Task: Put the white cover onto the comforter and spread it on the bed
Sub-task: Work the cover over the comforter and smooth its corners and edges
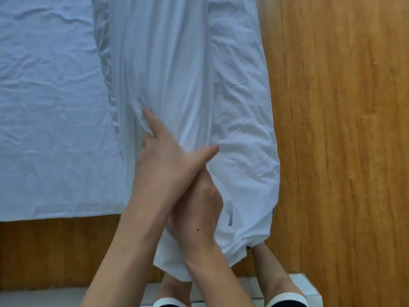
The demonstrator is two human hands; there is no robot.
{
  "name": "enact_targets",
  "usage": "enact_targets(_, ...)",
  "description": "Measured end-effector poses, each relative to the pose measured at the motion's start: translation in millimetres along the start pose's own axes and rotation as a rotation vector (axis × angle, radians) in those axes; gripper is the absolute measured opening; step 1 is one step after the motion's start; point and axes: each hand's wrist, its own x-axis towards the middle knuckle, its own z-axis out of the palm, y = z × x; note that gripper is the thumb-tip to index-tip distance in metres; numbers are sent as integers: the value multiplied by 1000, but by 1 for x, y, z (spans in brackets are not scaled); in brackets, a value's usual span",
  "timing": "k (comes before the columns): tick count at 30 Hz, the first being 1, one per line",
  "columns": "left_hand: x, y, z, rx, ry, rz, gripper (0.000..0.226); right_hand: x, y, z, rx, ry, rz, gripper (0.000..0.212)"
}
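- Two feet (281, 291) in slippers stand on pale floor tiles (303, 284) at the bottom edge, closest to the camera.
- Left hand (168, 167): fingers straight and pressed down on the white cover (168, 63), thumb stuck out to the side. Its arm comes up from the bottom left.
- Right hand (199, 209): its fingers are tucked under the left hand, so I cannot tell how they lie. Its back rests against the cloth.
- White cover: a long bunched roll along the right edge of the bed (48, 107), its near end hanging over the bed's foot edge.
- Wooden panel (343, 129) just beside the roll on the right.
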Motion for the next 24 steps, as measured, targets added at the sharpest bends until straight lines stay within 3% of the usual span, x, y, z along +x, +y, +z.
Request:
enact_targets(1, 3, 0, 4, 51, 17, -7, 128, -3, 3, 7, -10, 13, -16, 25)
enact_targets(4, 16, -11, 9, 141, 111, -7, 110, -17, 24, 11, 137, -94, -115, 51)
enact_targets(7, 32, -18, 5, 40, 149, -30, 75, -17, 63, -1, 362, -149, -177, 46)
enact_targets(9, 37, -17, 2, -38, 156, -50, 46, -13, 92, -1, 384, -94, -64, 40)
enact_targets(11, 35, -14, 1, -88, 177, -41, 31, -15, 117, 8, 414, -93, 110, 39)
enact_targets(13, 30, -11, -2, -143, 199, -18, 24, -19, 141, 19, 346, -136, 151, 37)
enact_targets(16, 20, -10, -15, -272, 236, 29, 27, -31, 168, 31, 184, -244, 23, 40)
enact_targets(18, 13, -6, -22, -360, 241, 56, 25, -36, 177, 33, 107, -243, -102, 46)
enact_targets(24, 6, 2, -24, -570, 171, 76, 30, -35, 171, 32, 37, -206, -202, 47)
